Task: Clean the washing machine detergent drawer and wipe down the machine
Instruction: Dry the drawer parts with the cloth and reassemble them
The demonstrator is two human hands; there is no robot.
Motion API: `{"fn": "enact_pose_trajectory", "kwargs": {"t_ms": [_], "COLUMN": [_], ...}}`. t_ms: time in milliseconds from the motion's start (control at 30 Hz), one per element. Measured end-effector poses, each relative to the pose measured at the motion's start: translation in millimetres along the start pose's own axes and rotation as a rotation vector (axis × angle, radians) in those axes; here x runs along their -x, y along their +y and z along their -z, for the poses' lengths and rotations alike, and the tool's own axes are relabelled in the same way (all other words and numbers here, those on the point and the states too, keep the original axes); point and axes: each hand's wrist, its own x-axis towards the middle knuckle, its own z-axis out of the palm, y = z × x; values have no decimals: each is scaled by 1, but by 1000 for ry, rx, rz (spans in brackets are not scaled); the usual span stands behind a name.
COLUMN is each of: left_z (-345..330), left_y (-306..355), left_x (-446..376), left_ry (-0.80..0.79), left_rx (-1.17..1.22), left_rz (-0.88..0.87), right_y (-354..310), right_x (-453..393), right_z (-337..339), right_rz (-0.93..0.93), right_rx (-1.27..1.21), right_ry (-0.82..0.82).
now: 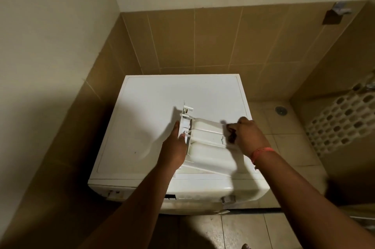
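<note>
At frame centre the detergent drawer hangs over the washing machine, left hand gripping its end, right hand pinching a stained cloth against it. Hard wiping could twist it loose and drop it.

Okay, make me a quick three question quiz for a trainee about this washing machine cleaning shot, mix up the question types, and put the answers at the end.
1. True or false: the detergent drawer is still slotted into the front of the washing machine.
2. Which hand steadies the drawer at its end panel? A) left hand B) right hand C) neither
3. Fill in: the right hand presses a small ____ against the drawer's far side.

Key:
1. False; it is out and held over the machine's top.
2. A
3. Cloth, or a similar wipe; it is mostly hidden by the fingers.
</note>
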Motion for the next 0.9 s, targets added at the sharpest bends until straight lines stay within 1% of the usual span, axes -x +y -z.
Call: {"fn": "enact_pose_trajectory", "kwargs": {"t_ms": [33, 67, 133, 200, 233, 267, 367, 433, 500, 600, 700, 767, 833, 900], "left_z": [0, 0, 0, 2, 3, 3, 3, 3, 3, 3, 4, 4, 5, 4], "left_y": [0, -1, 0, 3, 4, 5, 3, 3, 4, 4, 3, 3, 1, -1], "left_x": [0, 0, 1, 4, 5, 5, 3, 2, 1, 2, 0, -1, -1, -1], "left_ry": [0, -3, -7, -5, -6, -6, -14, -29, -22, -10, -11, -13, -42, -37], "left_rx": [-9, -20, -35, -43, -37, -32, -35, -18, -10, -3, 24, -65, -174, -203], "left_rz": [-3, -12, -30, -36, -37, -46, -33, -7, -2, -12, -1, 10, 7, -4], "right_y": [5, 4, -16, -44, -58, -72, -111, -134, -148, -155, -160, -162, -163, -163], "right_x": [4, 10, 23, 30, 31, 29, 6, -25, -57, -82, -72, -58, -42, -44], "right_z": [1, 4, 11, 21, 24, 27, 32, 32, 29, 22, 14, 10, 11, 19], "right_rz": [-59, -67, -33, -7, 16, 53, 162, 224, 240, 207, 261, 329, 407, 426], "right_rx": [-8, -37, -156, -394, -466, -483, -463, -402, -274, -85, 71, 119, 149, 138], "right_ry": [21, 20, -26, -81, -99, -68, 115, 162, 88, -103, -115, -119, -160, -214]}}
